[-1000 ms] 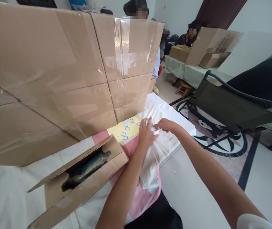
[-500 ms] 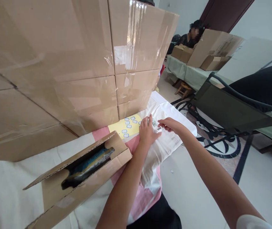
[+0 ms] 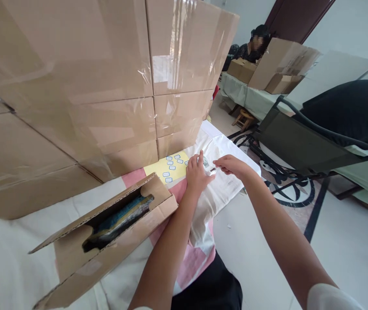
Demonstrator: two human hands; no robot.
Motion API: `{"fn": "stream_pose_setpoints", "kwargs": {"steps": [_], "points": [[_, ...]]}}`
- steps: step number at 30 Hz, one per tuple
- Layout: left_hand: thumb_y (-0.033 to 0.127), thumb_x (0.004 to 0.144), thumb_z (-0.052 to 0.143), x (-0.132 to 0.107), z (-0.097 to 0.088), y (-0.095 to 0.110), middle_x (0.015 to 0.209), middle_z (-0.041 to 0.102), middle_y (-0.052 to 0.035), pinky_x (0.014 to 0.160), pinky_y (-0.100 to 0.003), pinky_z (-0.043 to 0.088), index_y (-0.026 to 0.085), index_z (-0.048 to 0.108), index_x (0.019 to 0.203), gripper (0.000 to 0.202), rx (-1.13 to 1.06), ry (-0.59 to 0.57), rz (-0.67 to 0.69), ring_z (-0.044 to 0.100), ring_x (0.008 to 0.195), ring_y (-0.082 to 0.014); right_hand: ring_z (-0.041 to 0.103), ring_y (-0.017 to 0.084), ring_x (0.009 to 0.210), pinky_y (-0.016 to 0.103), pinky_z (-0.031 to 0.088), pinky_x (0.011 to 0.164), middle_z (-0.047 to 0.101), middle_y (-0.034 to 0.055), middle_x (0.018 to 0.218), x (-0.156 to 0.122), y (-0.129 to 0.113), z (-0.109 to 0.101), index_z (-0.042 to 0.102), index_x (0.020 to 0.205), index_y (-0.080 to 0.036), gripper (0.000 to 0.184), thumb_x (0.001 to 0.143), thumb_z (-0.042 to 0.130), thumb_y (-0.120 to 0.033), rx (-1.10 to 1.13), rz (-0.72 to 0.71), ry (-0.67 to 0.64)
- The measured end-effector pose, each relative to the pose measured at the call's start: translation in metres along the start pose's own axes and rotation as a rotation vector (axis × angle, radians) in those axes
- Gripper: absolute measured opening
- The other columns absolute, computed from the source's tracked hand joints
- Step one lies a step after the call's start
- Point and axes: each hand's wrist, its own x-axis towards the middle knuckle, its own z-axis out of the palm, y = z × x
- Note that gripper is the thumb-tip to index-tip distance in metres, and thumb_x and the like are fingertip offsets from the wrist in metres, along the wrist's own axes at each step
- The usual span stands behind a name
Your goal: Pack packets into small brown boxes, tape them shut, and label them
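Note:
On the white cloth, my left hand [image 3: 197, 175] is curled around a small, pale, partly clear item [image 3: 207, 162], with thumb and fingers on either side. Its kind cannot be told at this size. My right hand [image 3: 230, 165] is at the item's right side, fingertips pinched together; whatever is between them is too small to make out. Just left of my left hand lies a yellow patch [image 3: 153, 169] marked with several small blue-edged rectangles. Nearer me, an open cardboard box [image 3: 138, 230] holds a blue and dark item [image 3: 119, 219] in clear plastic.
Large taped cardboard boxes [image 3: 113, 125] form a wall along the left and back. A grey-green folding cot [image 3: 287, 129] stands to the right on the floor. Farther back, a person [image 3: 251, 49] is behind a cloth-covered table [image 3: 235, 88] with cardboard boxes [image 3: 281, 60].
The view has shifted slightly. Both hands stay around the small item, and my right fingertips remain close to its edge. The open box has not visibly moved.

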Motion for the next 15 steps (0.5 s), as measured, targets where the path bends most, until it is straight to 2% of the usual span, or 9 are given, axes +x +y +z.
{"fn": "stream_pose_setpoints", "kwargs": {"steps": [3, 7, 15], "points": [[0.046, 0.069, 0.084, 0.0, 0.001, 0.0, 0.151, 0.047, -0.0159, 0.11, -0.045, 0.042, 0.021, 0.023, 0.161, 0.113, 0.026, -0.003, -0.004, 0.043, 0.139, -0.0348, 0.026, 0.007, 0.05, 0.025, 0.019, 0.047, 0.033, -0.0073, 0.051, -0.008, 0.02, 0.006, 0.051, 0.06, -0.019, 0.043, 0.068, 0.082, -0.047, 0.073, 0.031, -0.02], [0.05, 0.075, 0.079, 0.0, 0.0, 0.001, 0.15, 0.048, -0.0172, 0.109, -0.044, 0.043, 0.019, 0.025, 0.16, 0.105, 0.046, 0.005, 0.009, 0.044, 0.139, -0.035, 0.025, 0.006, 0.05, 0.024, 0.018, 0.048, 0.033, -0.0078, 0.052, -0.014, 0.042, 0.019, 0.047, 0.059, -0.02, 0.044, 0.065, 0.082, -0.045, 0.22, -0.01, 0.013], [0.053, 0.075, 0.08, 0.0, -0.002, 0.001, 0.151, 0.048, -0.0167, 0.109, -0.045, 0.043, 0.018, 0.027, 0.158, 0.105, 0.028, 0.002, 0.01, 0.044, 0.138, -0.0345, 0.023, 0.006, 0.051, 0.025, 0.016, 0.05, 0.032, -0.0078, 0.055, -0.02, 0.053, 0.025, 0.044, 0.059, -0.02, 0.042, 0.067, 0.079, -0.041, 0.332, -0.058, 0.021]]}}
